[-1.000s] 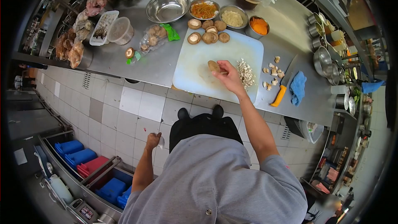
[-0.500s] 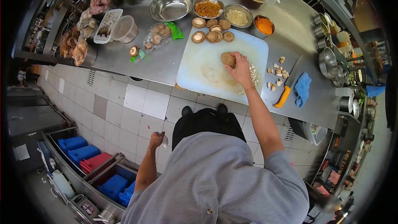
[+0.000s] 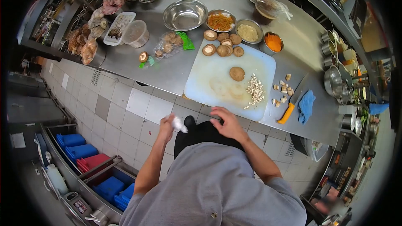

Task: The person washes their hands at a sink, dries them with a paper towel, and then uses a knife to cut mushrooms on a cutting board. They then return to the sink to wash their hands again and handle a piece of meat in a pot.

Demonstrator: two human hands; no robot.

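Observation:
My left hand (image 3: pixel 167 128) is closed on a crumpled white wad (image 3: pixel 179 124), tissue or thin cloth, in front of my body. Across from it, my right hand (image 3: pixel 228 124) holds nothing, its fingers bent and apart. Both hands are below the front edge of the cutting board (image 3: pixel 209 81). One brown mushroom (image 3: pixel 237 73) lies alone on the board, beside a pile of finely chopped white bits (image 3: pixel 255 89). Several whole mushrooms (image 3: pixel 224 50) are grouped at the board's far left corner.
Right of the board lie pale mushroom pieces (image 3: pixel 284 88), a knife with a yellow handle (image 3: pixel 286 113) and a blue cloth (image 3: pixel 307 104). Bowls of shredded carrot (image 3: pixel 220 21), minced pale food (image 3: pixel 248 32) and orange slices (image 3: pixel 273 42) stand behind. A steel bowl (image 3: pixel 185 15) is further left.
My right hand has let go of the mushroom on the board and drawn back toward my body. My left hand has come up and inward with the white wad.

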